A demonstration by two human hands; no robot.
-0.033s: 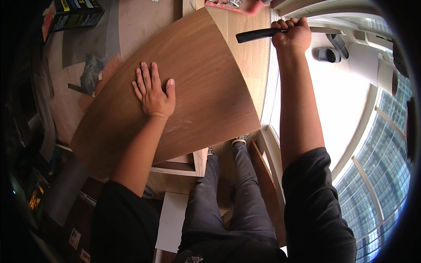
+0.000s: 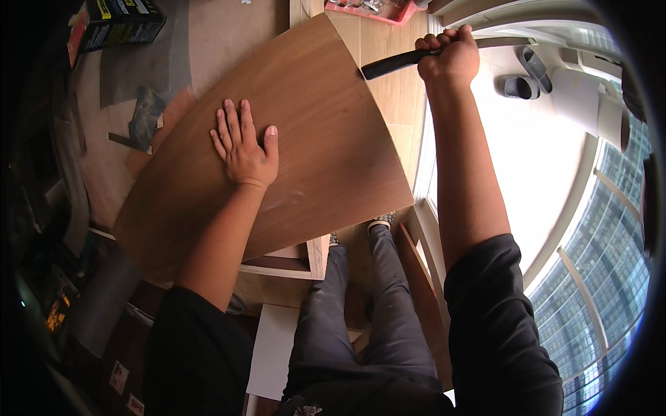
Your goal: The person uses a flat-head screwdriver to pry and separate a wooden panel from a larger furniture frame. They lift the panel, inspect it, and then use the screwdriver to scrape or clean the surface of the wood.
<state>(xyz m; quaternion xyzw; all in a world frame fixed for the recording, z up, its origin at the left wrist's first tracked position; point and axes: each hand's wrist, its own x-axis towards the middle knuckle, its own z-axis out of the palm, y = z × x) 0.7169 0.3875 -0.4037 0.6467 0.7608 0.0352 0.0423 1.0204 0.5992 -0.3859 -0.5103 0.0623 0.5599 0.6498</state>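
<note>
A brown wood-grain panel (image 2: 326, 139) with a curved outline lies tilted across a pale wooden frame (image 2: 318, 258). My left hand (image 2: 244, 154) lies flat on its face, fingers spread and thumb apart. Beyond the panel's right edge, my right hand (image 2: 449, 58) is closed round a long tool (image 2: 390, 65). The tool has a thick black bar on the left side of my fist and a thin pale strip on the right; its exact kind is unclear. The black end meets the panel's far right edge, or comes very close to it.
A black box (image 2: 123, 26) and dark scraps (image 2: 144, 119) lie on the surface at upper left. A red tray (image 2: 381, 12) of small items is at the top. Grey slippers (image 2: 520, 87) sit at right near the windows. A white sheet (image 2: 272, 350) lies by my legs.
My right hand has moved left and slightly up with the tool, bringing its black end to the panel's edge. My left hand and the panel have hardly shifted.
</note>
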